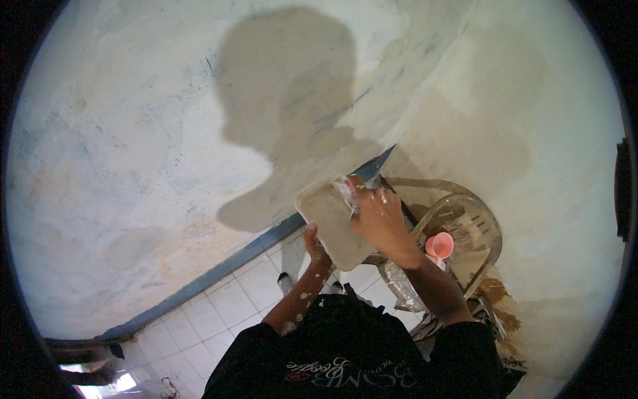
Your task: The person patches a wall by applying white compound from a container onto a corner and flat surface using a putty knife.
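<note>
My left hand (317,249) grips a shallow rectangular tray (325,219) at its near left side, with the thumb over the rim. A pale grey-beige coating like wet putty covers the tray's inside. At the tray's far right edge, my right hand (384,223) is closed around a small whitish, smeared thing (346,193); its kind is mostly hidden by the fingers. White splashes mark both hands and my left forearm.
A wall (133,133) with patchy pale coating fills the left and far side, meeting another wall at a corner. Its blue-grey skirting (232,264) borders white floor tiles (212,312). To the right stands a stained plastic chair (488,229) with a pink cup (440,245) on it.
</note>
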### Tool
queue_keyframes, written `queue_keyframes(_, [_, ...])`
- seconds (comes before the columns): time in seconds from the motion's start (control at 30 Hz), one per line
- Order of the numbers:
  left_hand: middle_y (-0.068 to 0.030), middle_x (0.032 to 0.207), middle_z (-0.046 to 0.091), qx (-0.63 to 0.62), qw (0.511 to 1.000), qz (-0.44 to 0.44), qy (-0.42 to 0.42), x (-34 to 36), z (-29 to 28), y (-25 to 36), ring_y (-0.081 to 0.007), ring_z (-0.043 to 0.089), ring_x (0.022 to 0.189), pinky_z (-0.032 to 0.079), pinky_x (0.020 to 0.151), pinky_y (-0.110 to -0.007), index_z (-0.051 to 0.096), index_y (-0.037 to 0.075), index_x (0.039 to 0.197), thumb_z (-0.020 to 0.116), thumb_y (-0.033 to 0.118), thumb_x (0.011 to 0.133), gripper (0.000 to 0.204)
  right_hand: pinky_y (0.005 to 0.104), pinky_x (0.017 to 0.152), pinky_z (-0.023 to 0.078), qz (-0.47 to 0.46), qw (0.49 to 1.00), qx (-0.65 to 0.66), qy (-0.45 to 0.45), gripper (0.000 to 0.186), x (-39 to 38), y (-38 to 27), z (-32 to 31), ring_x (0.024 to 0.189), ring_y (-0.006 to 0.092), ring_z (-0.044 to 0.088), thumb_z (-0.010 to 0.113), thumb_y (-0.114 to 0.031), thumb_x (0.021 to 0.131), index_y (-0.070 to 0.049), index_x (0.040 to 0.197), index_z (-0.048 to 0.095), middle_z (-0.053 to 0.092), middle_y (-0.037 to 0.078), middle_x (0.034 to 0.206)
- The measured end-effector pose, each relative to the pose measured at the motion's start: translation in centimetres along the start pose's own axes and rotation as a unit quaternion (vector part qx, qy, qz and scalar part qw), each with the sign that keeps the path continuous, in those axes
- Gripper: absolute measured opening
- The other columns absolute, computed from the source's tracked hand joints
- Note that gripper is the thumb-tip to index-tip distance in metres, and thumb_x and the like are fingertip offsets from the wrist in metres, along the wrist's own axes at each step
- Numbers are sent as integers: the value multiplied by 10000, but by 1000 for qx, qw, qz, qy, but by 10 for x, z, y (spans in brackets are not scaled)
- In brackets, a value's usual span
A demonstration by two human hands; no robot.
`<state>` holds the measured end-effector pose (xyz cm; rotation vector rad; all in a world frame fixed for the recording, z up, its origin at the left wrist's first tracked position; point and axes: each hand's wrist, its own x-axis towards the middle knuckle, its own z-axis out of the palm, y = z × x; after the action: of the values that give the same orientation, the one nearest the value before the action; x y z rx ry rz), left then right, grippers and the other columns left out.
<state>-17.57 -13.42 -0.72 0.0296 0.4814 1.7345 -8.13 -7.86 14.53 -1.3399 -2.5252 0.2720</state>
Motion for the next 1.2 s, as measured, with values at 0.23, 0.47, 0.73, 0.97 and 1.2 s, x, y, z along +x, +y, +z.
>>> queue_keyframes(0.23, [-145,1186,476,23,1000,-3,-4,8,4,4,-298,478,1068,363,938,-416,364,44,1247,488,434,744,649,447,621,448,-21,998,51,-26,505,-10,-42,3,686,367,579,582,-56,600,-18,1093,479,605,145,722])
queue_keyframes(0.47, [-147,1213,460,-56,992,-6,-110,7,-4,18,-293,466,1092,357,947,-422,369,42,1243,470,470,766,649,444,654,446,27,999,7,45,515,8,-48,-12,745,344,591,583,-69,599,-70,1106,493,602,171,755])
queue_keyframes(0.73, [-137,1161,497,-53,994,16,-99,23,-29,28,-275,502,1040,397,907,-402,404,43,1215,434,461,805,586,442,647,450,-51,998,18,43,512,1,-69,4,733,341,589,558,-30,607,-80,1114,503,601,167,755])
queue_keyframes(0.97, [-143,1143,502,-9,994,38,-101,17,-20,35,-281,506,1029,399,901,-399,408,28,1207,436,447,796,588,436,628,466,-20,998,28,45,459,0,-69,10,715,361,589,565,-31,608,-58,1063,516,601,186,750])
queue_keyframes(1.2, [-146,1188,471,13,996,26,-82,11,-24,41,-286,466,1087,361,942,-393,365,33,1249,413,494,794,649,427,623,472,-24,994,92,58,433,3,-76,-5,715,356,595,572,-38,598,-57,1029,540,597,207,754])
